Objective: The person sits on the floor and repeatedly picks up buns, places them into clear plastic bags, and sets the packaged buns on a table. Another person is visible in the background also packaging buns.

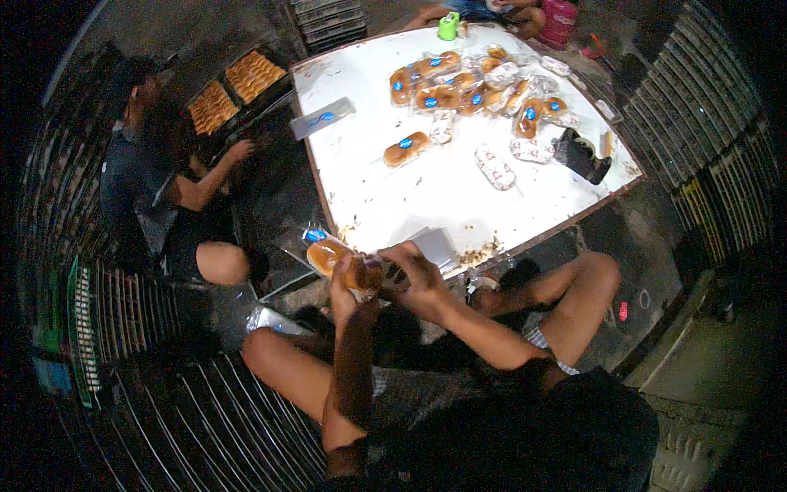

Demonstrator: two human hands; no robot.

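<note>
Just over the near edge of the white table, my left hand [343, 297] is closed round a long golden-brown bread roll [326, 256]. Clear plastic with a blue label wraps the roll's far end. Beside the roll's darker near end is my right hand [416, 279], its fingers bent and apart. From here I cannot make out whether those fingertips touch the roll or its bag. A single bagged roll [407, 150] lies on the white table [361, 176], with a heap of bagged rolls [471, 90] farther back.
Flat plastic bags [436, 248] and crumbs lie at the table's near edge. A black plastic bag [580, 156] sits on its right side, a green object [448, 26] at the back. To the left, a co-worker [152, 176] sits near two bread trays [254, 76]. Stacked racks [697, 90] flank the right.
</note>
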